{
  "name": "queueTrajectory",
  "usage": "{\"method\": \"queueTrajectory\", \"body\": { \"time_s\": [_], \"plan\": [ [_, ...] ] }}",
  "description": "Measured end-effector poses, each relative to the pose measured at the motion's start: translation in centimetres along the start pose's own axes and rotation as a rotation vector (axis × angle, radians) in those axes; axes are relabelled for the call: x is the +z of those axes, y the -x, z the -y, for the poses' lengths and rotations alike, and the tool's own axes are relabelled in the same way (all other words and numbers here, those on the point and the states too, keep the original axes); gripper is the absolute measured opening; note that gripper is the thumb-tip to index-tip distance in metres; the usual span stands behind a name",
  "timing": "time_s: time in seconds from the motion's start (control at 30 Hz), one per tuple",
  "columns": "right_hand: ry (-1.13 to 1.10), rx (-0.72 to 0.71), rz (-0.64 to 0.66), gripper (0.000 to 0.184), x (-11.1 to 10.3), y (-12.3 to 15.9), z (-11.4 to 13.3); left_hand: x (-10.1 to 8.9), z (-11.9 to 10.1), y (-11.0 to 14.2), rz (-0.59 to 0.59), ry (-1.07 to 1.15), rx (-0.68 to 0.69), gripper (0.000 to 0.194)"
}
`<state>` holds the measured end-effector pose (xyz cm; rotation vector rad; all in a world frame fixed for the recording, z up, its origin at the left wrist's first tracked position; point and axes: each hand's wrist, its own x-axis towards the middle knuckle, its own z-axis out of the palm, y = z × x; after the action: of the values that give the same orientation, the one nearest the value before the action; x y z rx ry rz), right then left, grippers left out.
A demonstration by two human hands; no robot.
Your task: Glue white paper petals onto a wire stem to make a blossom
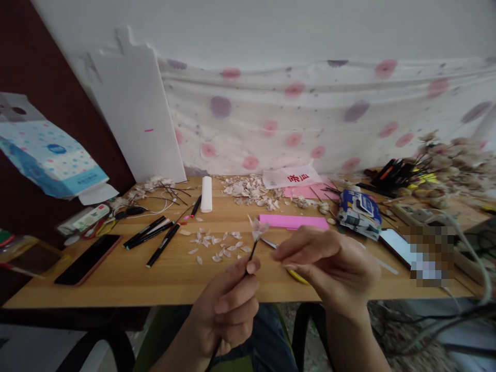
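My left hand (232, 305) is closed round the thin dark stem of a flower (258, 227). The stem is held tilted, with pale, translucent petals at its top. Just to the right hovers my right hand (329, 268), thumb and fingertips pinched together and apart from the flower. Whatever those fingertips may hold is too small to make out. Loose pale petals (217, 245) lie scattered on the wooden table beyond my left hand. Partly hidden behind my right hand are scissors (297, 276) with yellow handles.
A heap of petals (251, 190) lies farther back, by a pink case (293, 222). Markers (163, 245) and a dark phone (88, 259) are at left. To the right are a blue packet (359, 214), a lit phone (397, 245), cables and bunches of dried-looking flowers (457, 160).
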<state>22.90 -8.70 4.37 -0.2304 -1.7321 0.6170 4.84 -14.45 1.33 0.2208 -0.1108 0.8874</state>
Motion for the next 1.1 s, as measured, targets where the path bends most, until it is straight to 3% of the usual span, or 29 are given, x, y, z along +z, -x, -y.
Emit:
{"method": "queueTrajectory", "body": {
  "time_s": [0.13, 0.23, 0.37, 0.53, 0.63, 0.73, 0.9, 1.1],
  "plan": [
    [0.152, 0.112, 0.028, 0.014, -0.5, -0.3, -0.3, 0.5, -0.2, 0.3, 0.028, -0.056, 0.017, 0.026],
    [0.347, 0.181, 0.124, 0.008, -0.9, -0.7, -0.7, 0.7, -0.5, 0.5, 0.045, -0.082, 0.031, 0.022],
    [0.565, 0.227, 0.191, 0.012, -1.2, -1.0, -2.0, 1.0, -1.4, 0.5, 0.001, -0.167, 0.111, 0.015],
    [0.774, 0.227, 0.166, 0.028, -1.8, -1.2, -3.9, 1.1, -3.1, 0.2, -0.184, -0.627, 0.383, 0.016],
    [0.736, 0.237, 0.172, 0.027, -2.2, -1.3, -3.9, 0.3, -3.2, 0.1, -0.382, -1.013, 0.658, 0.031],
    [0.623, 0.216, 0.183, 0.020, -2.2, -1.3, -3.3, -0.7, -2.8, 0.3, -0.458, -1.173, 0.827, 0.032],
    [0.520, 0.121, 0.115, 0.011, -1.8, -1.1, -2.7, -1.7, -2.3, 0.7, -0.575, -1.345, 0.979, 0.028],
    [0.465, 0.003, -0.062, 0.020, -1.6, -0.9, -2.1, -2.9, -2.6, 1.2, -0.630, -1.517, 1.079, 0.009]
  ]
}}
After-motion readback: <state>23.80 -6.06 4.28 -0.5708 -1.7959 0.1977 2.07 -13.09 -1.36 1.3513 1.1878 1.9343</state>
